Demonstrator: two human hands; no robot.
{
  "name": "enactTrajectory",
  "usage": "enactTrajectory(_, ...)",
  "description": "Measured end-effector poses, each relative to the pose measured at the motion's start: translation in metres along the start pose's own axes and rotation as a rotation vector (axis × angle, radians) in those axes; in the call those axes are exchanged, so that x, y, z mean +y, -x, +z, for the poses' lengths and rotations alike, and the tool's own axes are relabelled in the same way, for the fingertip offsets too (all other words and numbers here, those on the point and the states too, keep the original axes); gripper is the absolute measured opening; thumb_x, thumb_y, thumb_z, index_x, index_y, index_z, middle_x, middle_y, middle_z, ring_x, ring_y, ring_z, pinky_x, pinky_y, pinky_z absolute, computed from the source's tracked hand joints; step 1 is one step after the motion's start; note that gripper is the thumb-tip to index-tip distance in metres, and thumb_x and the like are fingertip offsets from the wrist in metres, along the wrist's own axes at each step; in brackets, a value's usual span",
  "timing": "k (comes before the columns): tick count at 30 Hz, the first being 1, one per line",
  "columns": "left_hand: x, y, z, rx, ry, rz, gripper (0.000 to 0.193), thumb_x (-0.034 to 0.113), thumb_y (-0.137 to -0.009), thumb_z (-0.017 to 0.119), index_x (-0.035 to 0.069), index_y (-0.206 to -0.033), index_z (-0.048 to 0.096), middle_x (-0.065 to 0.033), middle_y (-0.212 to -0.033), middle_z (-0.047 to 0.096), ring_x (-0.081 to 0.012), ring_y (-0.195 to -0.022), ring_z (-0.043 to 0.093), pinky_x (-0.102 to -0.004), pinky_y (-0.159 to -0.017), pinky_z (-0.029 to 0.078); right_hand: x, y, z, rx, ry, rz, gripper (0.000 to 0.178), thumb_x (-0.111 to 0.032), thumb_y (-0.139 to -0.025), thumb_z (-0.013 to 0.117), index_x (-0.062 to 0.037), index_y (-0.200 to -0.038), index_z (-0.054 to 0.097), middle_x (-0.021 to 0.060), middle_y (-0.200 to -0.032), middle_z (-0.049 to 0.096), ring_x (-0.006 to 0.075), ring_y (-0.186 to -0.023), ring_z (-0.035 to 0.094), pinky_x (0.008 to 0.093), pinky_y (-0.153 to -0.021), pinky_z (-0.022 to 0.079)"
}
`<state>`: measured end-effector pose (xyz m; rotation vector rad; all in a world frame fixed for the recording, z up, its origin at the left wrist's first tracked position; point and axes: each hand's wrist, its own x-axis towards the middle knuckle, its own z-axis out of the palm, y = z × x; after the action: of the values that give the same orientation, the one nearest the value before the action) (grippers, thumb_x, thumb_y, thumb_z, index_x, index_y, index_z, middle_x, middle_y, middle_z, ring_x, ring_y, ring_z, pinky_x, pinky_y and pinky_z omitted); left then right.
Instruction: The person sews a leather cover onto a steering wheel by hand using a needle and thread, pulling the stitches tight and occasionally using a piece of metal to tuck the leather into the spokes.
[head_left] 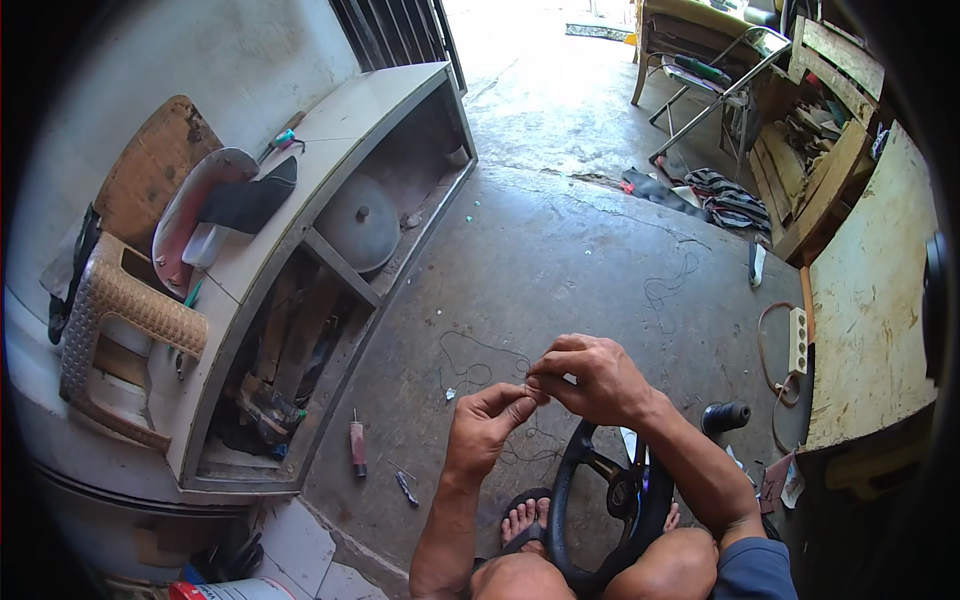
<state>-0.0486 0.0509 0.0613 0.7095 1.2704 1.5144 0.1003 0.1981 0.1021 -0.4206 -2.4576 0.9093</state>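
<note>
In front of my knees, both hands meet fingertip to fingertip. My left hand (pixel 488 432) is closed in a pinch. My right hand (pixel 598 382) pinches at the same spot from above and to the right. A thin black thread (pixel 470 366) loops over the floor and runs up to the fingertips; whether they also hold a needle is too small to tell. Below the right forearm, a black-covered steering wheel (pixel 566 500) stands tilted between my legs, partly hidden by the forearm and knee. A spool of black thread (pixel 726 416) lies right of that forearm.
A screwdriver-like tool with a reddish handle (pixel 358 446) lies on the concrete floor at left. Beside it runs a low cabinet (pixel 330 150) with a plastic stool (pixel 150 300) on top. At right are a power strip (pixel 798 342), a pale board (pixel 868 310) and a folding chair (pixel 715 90).
</note>
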Motion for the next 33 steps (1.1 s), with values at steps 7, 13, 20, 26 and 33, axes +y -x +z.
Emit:
enactTrajectory(7,-0.007,0.001,-0.005,0.15,0.073,0.043,0.013,0.011,-0.095,0.074,-0.001,-0.101,0.074,-0.0097,-0.098,0.076,-0.0158,-0.094,0.068,-0.03,-0.091,0.051,0.007,0.005,-0.005,-0.002,-0.269,0.249,0.018,-0.02,-0.092,0.074,-0.0037,-0.099,0.078,0.0144,-0.087,0.073,0.0255,-0.077,0.072,0.0385,-0.069,0.056)
enactTrajectory(13,-0.017,0.004,0.005,0.14,0.108,0.006,0.016,0.013,-0.096,0.074,-0.001,-0.103,0.074,-0.0095,-0.098,0.076,-0.015,-0.094,0.068,-0.0297,-0.091,0.05,0.018,0.006,0.005,-0.048,-0.751,0.358,0.031,-0.028,-0.098,0.067,0.0014,-0.102,0.074,0.0102,-0.093,0.075,0.0198,-0.08,0.069,0.0339,-0.079,0.054)
enactTrajectory(20,-0.022,0.004,0.017,0.074,0.174,-0.017,0.019,0.015,-0.097,0.073,-0.002,-0.105,0.073,-0.0104,-0.103,0.076,-0.0162,-0.097,0.069,-0.032,-0.095,0.051,0.018,0.008,0.001,-0.083,-1.344,0.392,0.022,-0.021,-0.104,0.06,0.0003,-0.101,0.063,0.01,-0.091,0.07,0.0191,-0.087,0.068,0.036,-0.081,0.056)
enactTrajectory(26,-0.033,0.007,0.014,0.051,0.313,0.003,0.02,0.015,-0.097,0.072,-0.002,-0.107,0.072,-0.0111,-0.102,0.076,-0.0177,-0.098,0.07,-0.0336,-0.097,0.053,0.006,0.011,-0.001,-0.115,-1.103,0.303,0.024,-0.018,-0.104,0.063,0.002,-0.117,0.063,0.0062,-0.096,0.07,0.0118,-0.083,0.066,0.0286,-0.076,0.055)
enactTrajectory(33,-0.037,0.013,0.007,0.041,0.143,-0.035,0.02,0.016,-0.098,0.071,-0.002,-0.106,0.072,-0.0108,-0.1,0.076,-0.0166,-0.097,0.07,-0.0324,-0.096,0.053,0.005,0.008,-0.008,-0.06,-1.03,0.356,0.025,-0.017,-0.103,0.065,-0.0011,-0.122,0.059,0.0056,-0.097,0.073,0.0054,-0.074,0.06,0.0218,-0.063,0.048)
